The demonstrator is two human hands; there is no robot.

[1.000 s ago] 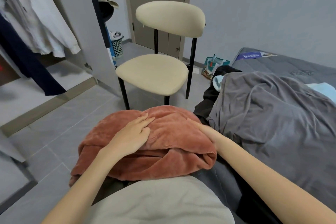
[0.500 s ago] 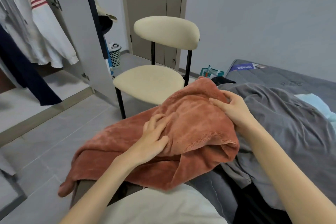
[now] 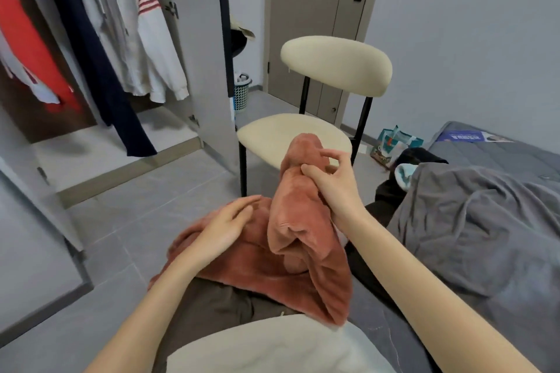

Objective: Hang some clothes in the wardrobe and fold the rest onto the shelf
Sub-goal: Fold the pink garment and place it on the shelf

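Observation:
A rust-coloured fleece garment [image 3: 291, 254] lies across my lap. My right hand [image 3: 330, 185] pinches one end of it and holds that end up in front of the chair, so the cloth hangs in a fold. With straight fingers, my left hand [image 3: 224, 230] rests flat on the lower part of the garment. To the left, the open wardrobe [image 3: 209, 76] holds hanging clothes: a white jacket with red stripes [image 3: 145, 39], a navy garment [image 3: 91, 54] and a red one [image 3: 27, 48].
A cream chair [image 3: 291, 136] on black legs stands right ahead. A grey garment [image 3: 485, 227] and dark clothes [image 3: 421, 157] lie on the bed [image 3: 515, 148] at the right. A blue basket [image 3: 242, 91] and a closed door [image 3: 318, 24] are behind; a bag [image 3: 394, 142] sits on the floor.
My right hand has lifted one end of the fleece garment from my lap up toward the chair. My left hand stayed on its lower part. The view has tilted up and left.

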